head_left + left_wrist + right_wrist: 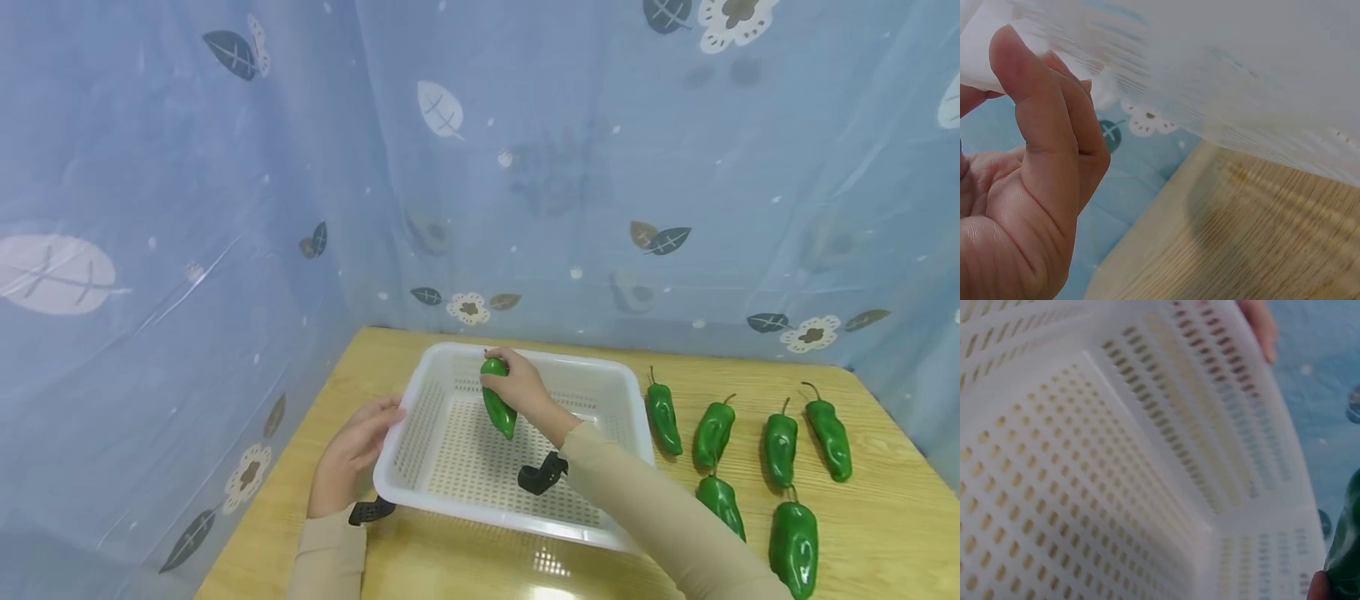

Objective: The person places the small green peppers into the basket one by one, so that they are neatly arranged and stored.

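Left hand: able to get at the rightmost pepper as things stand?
Probably not: the left hand grips the white basket by its left side, and the basket, with the right forearm crossing over it, lies between that hand and the rightmost pepper.

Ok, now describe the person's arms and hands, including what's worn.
The left sleeve and right sleeve are long, plain, light beige. A small black fitting juts out by each. The left hand and right hand are bare.

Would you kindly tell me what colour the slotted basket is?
The slotted basket is white, best seen in the head view, where most of it shows.
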